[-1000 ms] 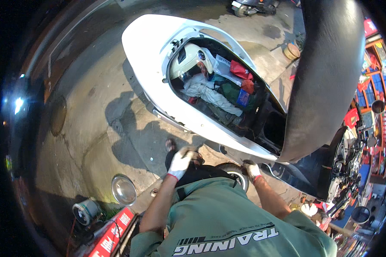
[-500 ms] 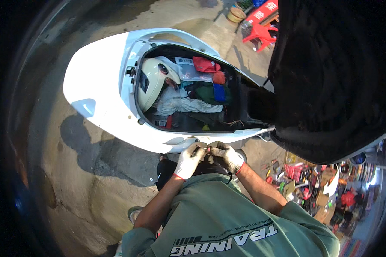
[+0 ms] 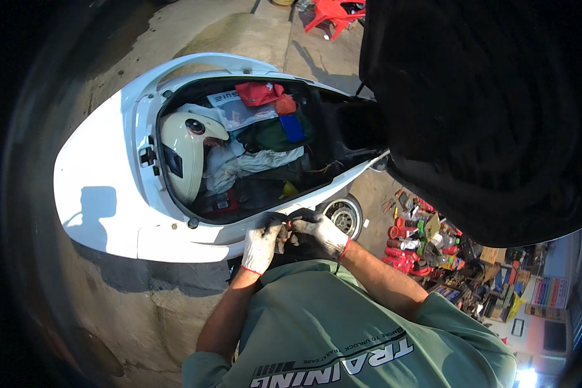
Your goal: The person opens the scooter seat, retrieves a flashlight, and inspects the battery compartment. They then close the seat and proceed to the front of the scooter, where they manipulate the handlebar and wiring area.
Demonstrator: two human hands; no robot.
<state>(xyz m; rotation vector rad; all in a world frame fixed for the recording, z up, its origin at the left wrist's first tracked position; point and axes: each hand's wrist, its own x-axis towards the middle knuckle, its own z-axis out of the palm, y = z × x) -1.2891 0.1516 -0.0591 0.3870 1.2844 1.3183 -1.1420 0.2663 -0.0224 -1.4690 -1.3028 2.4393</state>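
Note:
My left hand (image 3: 260, 251) and my right hand (image 3: 325, 234), both in white work gloves with dark fingers and red cuffs, meet in front of my body. Their fingertips are closed around something small with a reddish bit (image 3: 289, 224), too small to name. Just beyond them is the side of a white scooter (image 3: 103, 161). Its under-seat compartment (image 3: 239, 216) gapes open. Inside lie a cream helmet (image 3: 180, 145), a red pouch (image 3: 258, 94), a blue item (image 3: 292, 128), a crumpled whitish cloth (image 3: 258, 163) and a clear plastic packet (image 3: 229, 111).
The raised black seat (image 3: 472, 129) fills the upper right. A wheel (image 3: 344, 218) shows beside my right hand. Many tools, bottles and boxes (image 3: 433, 242) crowd the ground at right. At the top stands a red plastic stool (image 3: 335, 16) on the concrete.
The view has shifted, so the scooter appears farther left and the wheel shows more fully. My hands remain together at the small thing, fingers slightly rearranged.

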